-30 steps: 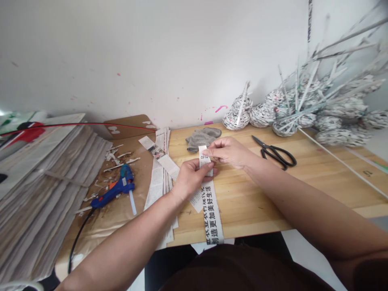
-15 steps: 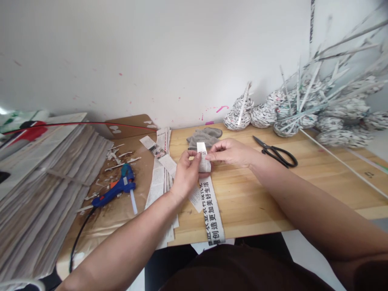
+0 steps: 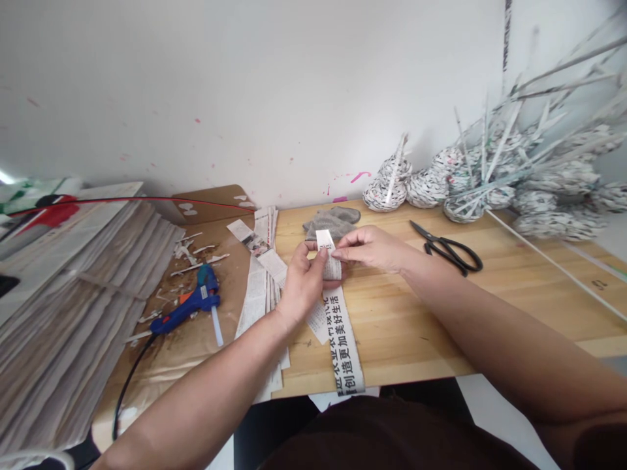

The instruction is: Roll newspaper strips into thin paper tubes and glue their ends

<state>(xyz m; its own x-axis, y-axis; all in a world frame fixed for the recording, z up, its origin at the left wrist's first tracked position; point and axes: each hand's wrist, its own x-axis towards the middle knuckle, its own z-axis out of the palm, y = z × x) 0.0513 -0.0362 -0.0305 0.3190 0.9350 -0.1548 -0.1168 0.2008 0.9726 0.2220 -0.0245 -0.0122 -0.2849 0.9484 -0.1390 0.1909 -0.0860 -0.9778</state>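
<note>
Between my hands is a newspaper strip (image 3: 345,343) printed with large black characters. Its upper end curls over at my fingers, and its lower part runs down the tabletop to the front edge. My left hand (image 3: 304,277) pinches the curled end between thumb and fingers. From the other side, my right hand (image 3: 365,249) holds the edge of the same strip with thumb and fingertips. Just left of my left wrist lie more cut newspaper strips (image 3: 255,290), loosely overlapped. A grey cloth (image 3: 333,220) rests crumpled behind my hands.
Black scissors (image 3: 448,248) lie right of my right hand. A blue glue gun (image 3: 189,303) lies among paper scraps on the left, near a tall newspaper stack (image 3: 93,281). Woven paper shapes (image 3: 386,183) with long paper rods stand along the wall at the right.
The view has shifted very slightly. The curled upper end of the strip leans a little more to the left; both hands keep their hold on it.
</note>
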